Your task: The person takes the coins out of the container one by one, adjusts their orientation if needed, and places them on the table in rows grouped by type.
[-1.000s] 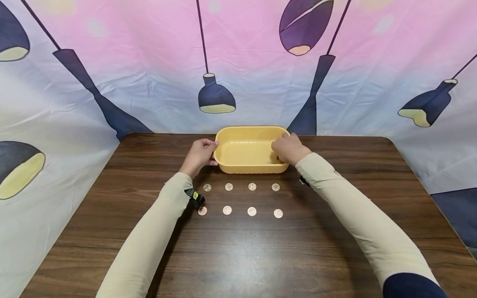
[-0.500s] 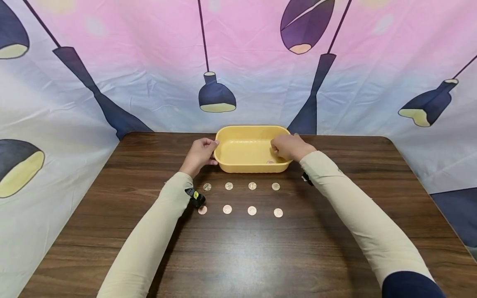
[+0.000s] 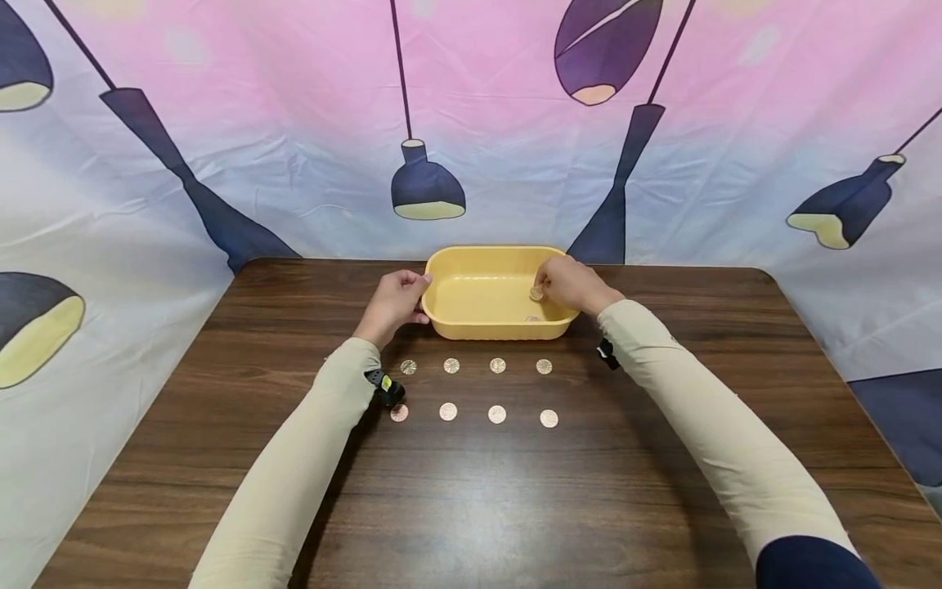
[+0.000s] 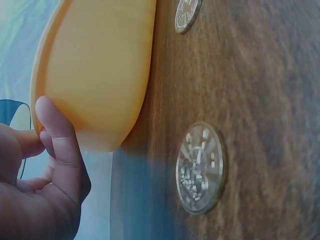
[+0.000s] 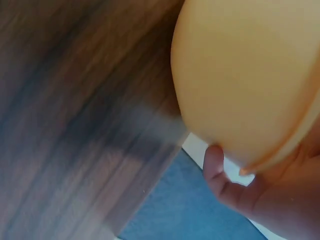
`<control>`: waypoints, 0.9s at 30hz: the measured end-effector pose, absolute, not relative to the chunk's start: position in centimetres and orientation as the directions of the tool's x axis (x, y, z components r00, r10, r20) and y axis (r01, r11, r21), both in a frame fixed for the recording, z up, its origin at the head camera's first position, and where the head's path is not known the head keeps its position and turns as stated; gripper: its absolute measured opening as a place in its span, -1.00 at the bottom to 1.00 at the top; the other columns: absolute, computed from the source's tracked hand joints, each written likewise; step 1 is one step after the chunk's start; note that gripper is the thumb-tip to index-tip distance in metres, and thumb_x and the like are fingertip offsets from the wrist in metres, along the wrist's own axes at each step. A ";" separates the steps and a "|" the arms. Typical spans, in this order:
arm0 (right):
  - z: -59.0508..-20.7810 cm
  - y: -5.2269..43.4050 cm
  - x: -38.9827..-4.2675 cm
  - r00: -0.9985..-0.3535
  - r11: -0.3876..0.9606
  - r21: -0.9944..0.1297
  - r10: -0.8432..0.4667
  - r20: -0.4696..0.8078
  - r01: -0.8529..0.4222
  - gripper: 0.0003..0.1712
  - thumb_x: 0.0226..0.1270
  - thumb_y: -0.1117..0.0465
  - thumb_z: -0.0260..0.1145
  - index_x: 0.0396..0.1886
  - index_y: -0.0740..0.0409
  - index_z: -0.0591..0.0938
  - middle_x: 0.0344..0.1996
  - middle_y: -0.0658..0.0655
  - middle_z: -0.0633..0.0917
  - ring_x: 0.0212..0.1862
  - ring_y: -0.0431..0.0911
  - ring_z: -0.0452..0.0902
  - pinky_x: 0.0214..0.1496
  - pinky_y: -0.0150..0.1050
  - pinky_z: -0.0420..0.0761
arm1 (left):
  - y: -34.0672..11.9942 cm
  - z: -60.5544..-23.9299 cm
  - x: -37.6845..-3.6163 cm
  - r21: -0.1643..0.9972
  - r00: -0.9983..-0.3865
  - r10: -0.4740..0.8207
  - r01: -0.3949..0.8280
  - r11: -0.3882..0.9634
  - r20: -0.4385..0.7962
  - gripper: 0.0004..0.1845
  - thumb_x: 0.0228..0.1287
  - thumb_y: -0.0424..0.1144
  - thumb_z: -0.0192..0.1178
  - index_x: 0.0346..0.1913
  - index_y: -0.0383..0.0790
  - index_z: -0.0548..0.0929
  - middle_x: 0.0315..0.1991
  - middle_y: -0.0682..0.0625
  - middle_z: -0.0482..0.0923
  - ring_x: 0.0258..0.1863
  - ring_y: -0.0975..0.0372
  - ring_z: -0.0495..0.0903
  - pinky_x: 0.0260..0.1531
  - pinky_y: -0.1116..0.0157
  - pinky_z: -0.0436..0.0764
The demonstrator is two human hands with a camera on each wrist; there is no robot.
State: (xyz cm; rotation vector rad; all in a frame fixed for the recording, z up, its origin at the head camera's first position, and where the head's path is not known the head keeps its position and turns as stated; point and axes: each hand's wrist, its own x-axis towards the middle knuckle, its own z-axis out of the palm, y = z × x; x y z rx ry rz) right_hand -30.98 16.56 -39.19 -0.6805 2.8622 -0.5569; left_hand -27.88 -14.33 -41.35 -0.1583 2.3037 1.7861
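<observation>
Copper-coloured and small, a coin (image 3: 536, 292) is pinched in the fingertips of the right hand (image 3: 570, 285), held over the right end of the yellow tub (image 3: 486, 330). The left hand (image 3: 394, 300) curls round the tub's left rim, steadying it. Another coin (image 3: 531, 318) lies inside. I judge the held coin light, stiff and smooth, so likely to slip; its edges look the best place to take it. Eight more coins, the nearest (image 3: 544, 366), lie in two rows on the dark wooden table (image 3: 471, 507). A pastel cloth printed with lamps (image 3: 427, 188) hangs behind.
</observation>
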 end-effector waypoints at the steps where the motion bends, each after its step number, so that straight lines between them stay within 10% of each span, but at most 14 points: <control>1: -39.2 16.4 -31.0 -0.897 0.834 -0.396 -0.439 -0.056 -0.384 -0.70 0.49 0.47 0.11 -0.15 0.31 0.79 -0.18 0.25 0.80 -0.17 0.07 0.67 -0.11 -0.07 0.60 | -14.3 -41.3 -27.9 0.942 -0.970 0.050 -0.219 0.253 -0.239 -0.55 0.70 -0.07 0.05 0.25 -0.46 0.50 -0.16 -0.19 0.51 -0.53 0.29 0.57 -0.45 0.43 0.70; 8: -39.5 15.9 -31.0 -0.952 0.797 -0.559 -0.303 -0.044 -0.228 -0.78 0.53 0.27 0.26 -0.14 0.24 0.81 -0.17 0.22 0.82 -0.15 0.05 0.63 -0.08 -0.14 0.53 | -14.2 -41.3 -27.9 0.946 -0.970 0.052 -0.219 0.239 -0.237 -0.53 0.69 -0.07 0.06 0.25 -0.48 0.49 -0.14 -0.22 0.52 -0.55 0.31 0.56 -0.47 0.45 0.68; 15: -39.4 15.1 -30.8 -0.983 0.814 -0.576 -0.157 -0.094 -0.075 -0.77 0.52 0.09 0.36 -0.14 0.08 0.86 -0.21 0.09 0.85 0.02 0.10 0.66 0.26 0.38 0.38 | -14.1 -41.5 -27.9 0.957 -0.973 0.049 -0.213 0.195 -0.227 -0.54 0.69 -0.10 0.06 0.24 -0.51 0.48 -0.15 -0.23 0.52 -0.59 0.32 0.55 -0.51 0.45 0.67; 27: -37.2 16.7 -29.5 -0.987 0.691 -0.705 -0.137 0.086 -0.158 -0.73 0.60 0.18 0.24 -0.07 0.22 0.81 -0.16 0.24 0.82 -0.04 0.10 0.69 -0.08 -0.16 0.54 | -14.1 -41.5 -27.9 0.961 -0.977 0.037 -0.200 0.193 -0.211 -0.53 0.69 -0.09 0.06 0.25 -0.51 0.48 -0.12 -0.24 0.52 -0.58 0.30 0.56 -0.50 0.45 0.67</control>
